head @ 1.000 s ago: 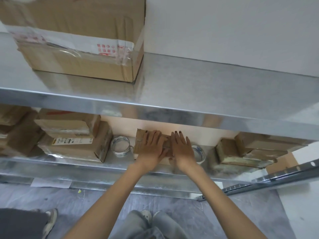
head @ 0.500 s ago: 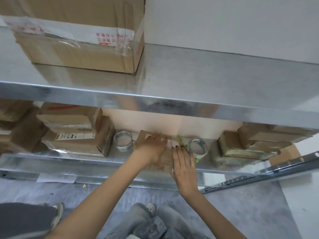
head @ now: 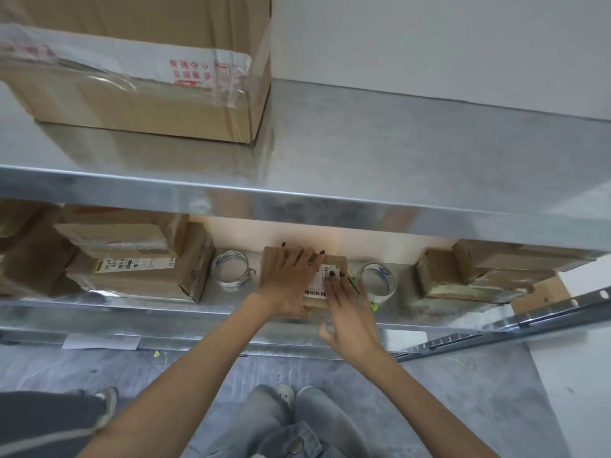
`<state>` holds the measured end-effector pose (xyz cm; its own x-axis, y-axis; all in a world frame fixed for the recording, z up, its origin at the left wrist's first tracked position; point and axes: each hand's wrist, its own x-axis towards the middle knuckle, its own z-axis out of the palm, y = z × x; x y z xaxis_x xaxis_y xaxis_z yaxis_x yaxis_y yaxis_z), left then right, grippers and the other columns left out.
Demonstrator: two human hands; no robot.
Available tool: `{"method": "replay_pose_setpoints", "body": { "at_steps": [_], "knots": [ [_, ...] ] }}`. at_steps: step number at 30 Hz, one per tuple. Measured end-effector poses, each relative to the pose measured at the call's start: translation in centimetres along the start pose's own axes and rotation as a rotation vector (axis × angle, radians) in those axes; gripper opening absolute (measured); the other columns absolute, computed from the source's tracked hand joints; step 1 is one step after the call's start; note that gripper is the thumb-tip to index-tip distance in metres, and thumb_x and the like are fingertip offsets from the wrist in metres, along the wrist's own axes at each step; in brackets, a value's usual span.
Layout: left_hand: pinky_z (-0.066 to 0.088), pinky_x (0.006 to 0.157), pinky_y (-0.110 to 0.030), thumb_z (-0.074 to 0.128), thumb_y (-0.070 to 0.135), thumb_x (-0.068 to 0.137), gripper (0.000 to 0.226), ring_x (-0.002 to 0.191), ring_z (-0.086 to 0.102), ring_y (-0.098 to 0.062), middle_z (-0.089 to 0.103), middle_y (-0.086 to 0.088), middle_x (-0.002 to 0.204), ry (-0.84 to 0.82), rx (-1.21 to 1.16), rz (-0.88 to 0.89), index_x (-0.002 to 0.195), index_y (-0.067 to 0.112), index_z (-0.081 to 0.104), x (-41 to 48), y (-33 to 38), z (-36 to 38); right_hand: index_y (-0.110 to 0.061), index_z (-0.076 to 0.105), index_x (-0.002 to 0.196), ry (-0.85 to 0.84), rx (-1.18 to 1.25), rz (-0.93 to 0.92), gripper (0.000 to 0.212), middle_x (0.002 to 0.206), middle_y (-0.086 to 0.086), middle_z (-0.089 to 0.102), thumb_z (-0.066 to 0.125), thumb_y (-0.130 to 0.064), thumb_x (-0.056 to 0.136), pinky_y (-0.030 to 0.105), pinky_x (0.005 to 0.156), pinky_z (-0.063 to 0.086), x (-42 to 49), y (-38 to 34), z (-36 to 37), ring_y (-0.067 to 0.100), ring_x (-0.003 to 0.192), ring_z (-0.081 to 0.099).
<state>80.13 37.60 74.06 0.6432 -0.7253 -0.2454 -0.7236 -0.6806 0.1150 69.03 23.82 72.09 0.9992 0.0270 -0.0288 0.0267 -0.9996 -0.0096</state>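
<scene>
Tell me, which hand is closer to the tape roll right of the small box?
Right. The right hand sits just left of the tape roll, fingertips on the label. The left hand lies flat on the small box, farther left of the roll.

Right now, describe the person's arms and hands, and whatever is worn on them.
Both forearms are bare, with no sleeves in view. The left hand and right hand wear no gloves; the fingers have dark-painted nails. No watch or bracelet shows.
</scene>
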Motion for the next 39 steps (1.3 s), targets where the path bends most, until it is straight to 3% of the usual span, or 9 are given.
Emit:
{"method": "replay_pose_setpoints", "body": {
  "at_steps": [3,6,10,13,16,24,29,34,39],
  "knots": [
    [0.001,0.119,-0.048,0.062,0.072,0.071,0.117,0.147,0.004,-0.028,0.005,-0.007,0.16,0.013,-0.029,-0.012,0.154,0.02,-0.002,0.0,0.1,0.2,-0.006,0.045,0.138,-0.125,-0.04,-0.007,0.089,0.142,0.012,0.048,0.067,-0.048,0.062,0.055,0.113,0.016,2.7,0.8,-1.1,0.029,0.138,0.036],
    [-0.001,0.119,-0.048,0.059,0.075,0.071,0.117,0.148,0.001,-0.027,0.004,-0.007,0.161,0.029,-0.08,-0.045,0.154,0.02,-0.002,0.2,0.0,0.4,-0.008,0.012,0.151,-0.215,-0.005,-0.03,0.1,0.159,0.009,0.01,0.061,-0.052,0.076,0.054,0.116,-0.001,3.7,1.2,-1.2,0.026,0.147,0.005],
    [0.002,0.119,-0.05,0.063,0.07,0.07,0.118,0.147,0.005,-0.029,0.007,-0.009,0.16,0.031,-0.071,-0.06,0.154,0.017,0.0,0.2,0.2,0.6,-0.011,-0.006,0.151,-0.241,0.097,-0.056,0.103,0.159,0.006,-0.01,0.062,-0.039,0.08,0.05,0.118,0.01,3.1,2.0,-0.8,0.028,0.147,-0.005],
    [0.019,0.116,-0.055,0.042,0.083,0.068,0.113,0.139,0.032,-0.037,0.034,-0.017,0.151,0.085,-0.074,-0.039,0.149,0.006,0.028,-0.2,0.8,0.8,-0.004,0.005,0.151,-0.151,0.2,-0.053,0.111,0.159,0.012,0.002,0.07,-0.05,0.072,0.045,0.115,0.023,3.4,3.0,-0.8,0.031,0.145,0.007],
    [0.031,0.109,-0.059,0.028,0.088,0.066,0.113,0.128,0.048,-0.039,0.05,-0.019,0.139,0.136,-0.054,-0.049,0.139,0.003,0.047,-1.0,0.8,1.0,-0.013,-0.004,0.151,-0.163,0.193,-0.031,0.13,0.159,0.009,-0.005,0.072,-0.067,0.061,0.045,0.119,0.009,4.2,4.1,-1.5,0.027,0.146,-0.002],
    [0.011,0.118,-0.046,0.068,0.072,0.064,0.127,0.145,0.016,-0.019,0.014,0.0,0.16,0.092,-0.146,-0.031,0.154,0.014,-0.002,-0.1,-0.9,-1.5,-0.006,0.032,0.143,0.043,0.073,-0.139,0.109,0.129,0.011,0.045,0.088,-0.032,0.053,0.042,0.101,0.045,2.1,2.4,0.5,0.028,0.116,0.045],
    [0.01,0.115,-0.034,0.078,0.062,0.06,0.129,0.143,0.016,-0.02,0.017,-0.003,0.158,0.135,-0.189,0.047,0.154,0.014,0.004,-0.2,-0.9,-1.8,-0.009,0.029,0.145,0.128,0.231,-0.104,0.088,0.141,0.013,0.034,0.07,-0.046,0.077,0.046,0.106,0.041,1.0,2.0,0.7,0.029,0.131,0.034],
    [0.034,0.11,-0.047,0.089,0.054,0.042,0.126,0.134,0.043,-0.029,0.043,-0.009,0.146,0.266,0.011,0.135,0.146,0.009,0.035,-0.9,0.2,-0.4,-0.007,0.012,0.151,0.16,0.198,-0.029,0.103,0.158,0.012,0.014,0.06,-0.06,0.077,0.047,0.118,0.01,2.5,3.6,-1.3,0.027,0.147,0.006],
    [0.044,0.102,-0.043,0.087,0.042,0.059,0.105,0.127,0.049,-0.028,0.046,-0.008,0.141,0.382,-0.015,0.143,0.145,0.012,0.034,-1.3,0.2,0.0,-0.005,0.049,0.131,0.226,0.249,-0.024,0.09,0.133,0.012,0.054,0.089,-0.025,0.053,0.047,0.103,0.043,2.2,2.8,-1.0,0.023,0.128,0.039]
  ]
}}
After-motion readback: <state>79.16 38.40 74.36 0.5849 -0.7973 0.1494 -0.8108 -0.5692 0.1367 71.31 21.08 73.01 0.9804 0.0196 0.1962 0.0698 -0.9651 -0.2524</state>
